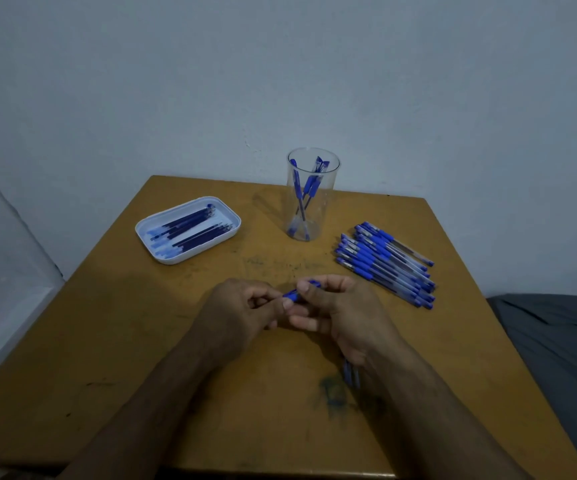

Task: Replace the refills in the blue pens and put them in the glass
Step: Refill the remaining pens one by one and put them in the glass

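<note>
Both hands meet over the middle of the table on one blue pen (294, 294). My left hand (235, 313) pinches its left end. My right hand (335, 310) grips its blue part between thumb and fingers. A further blue piece (349, 374) shows under my right wrist, mostly hidden. A clear glass (311, 202) stands at the back of the table with a few blue pens in it. A pile of several blue pens (386, 265) lies to its right. A white tray (162, 221) at the back left holds several dark refills (193, 226).
The wooden table (141, 341) is scuffed and has an ink stain (332, 393) near its front. A pale wall rises behind it. Grey fabric (557, 334) lies past the table's right edge.
</note>
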